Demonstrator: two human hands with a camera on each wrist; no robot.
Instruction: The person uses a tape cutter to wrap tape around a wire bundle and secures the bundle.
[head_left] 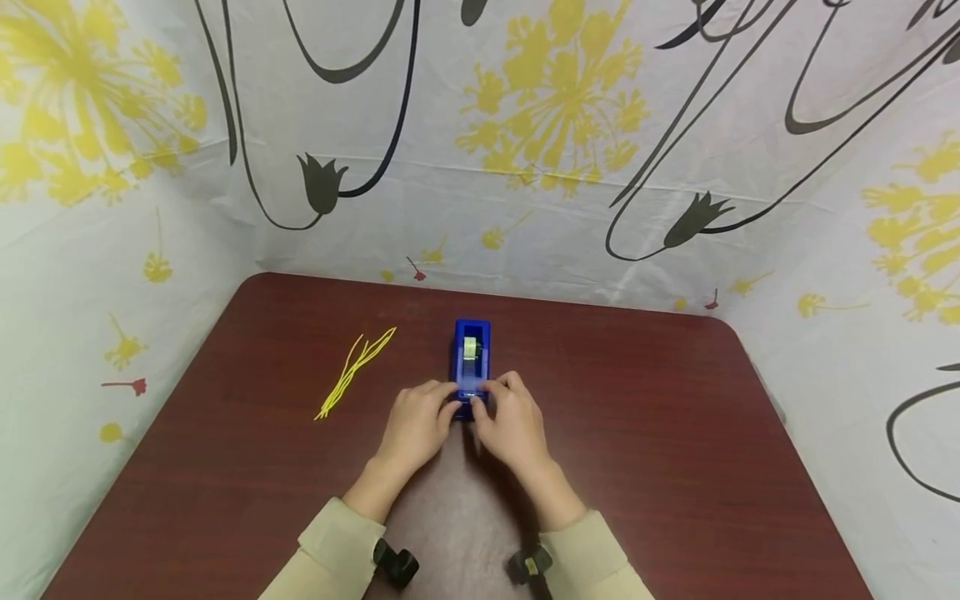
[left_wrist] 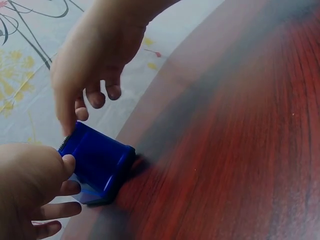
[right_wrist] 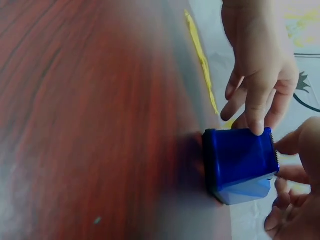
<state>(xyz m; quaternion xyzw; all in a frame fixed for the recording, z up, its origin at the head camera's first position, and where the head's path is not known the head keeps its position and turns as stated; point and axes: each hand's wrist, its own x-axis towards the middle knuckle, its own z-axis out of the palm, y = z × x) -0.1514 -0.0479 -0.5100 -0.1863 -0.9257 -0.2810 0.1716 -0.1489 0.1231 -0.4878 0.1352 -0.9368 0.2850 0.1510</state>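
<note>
A blue tape dispenser (head_left: 472, 367) sits on the table, its long side pointing away from me, with a small pale roll of tape (head_left: 470, 347) inside. My left hand (head_left: 417, 423) grips the near left corner of the dispenser, thumb at the front and index finger along the side. Opposite it, my right hand (head_left: 514, 423) holds the near right corner between thumb and index finger. Both thumbs lie close to the serrated cutting edge (right_wrist: 274, 152), as the right wrist view shows. Whether any tape end is between the fingers, I cannot tell.
Several yellow strings (head_left: 354, 375) lie in a loose bundle left of the dispenser. The dark red-brown wooden table (head_left: 645, 417) has rounded far corners. Patterned white cloth (head_left: 450, 217) hangs behind it and along both sides. Small black cameras sit at both sleeve cuffs.
</note>
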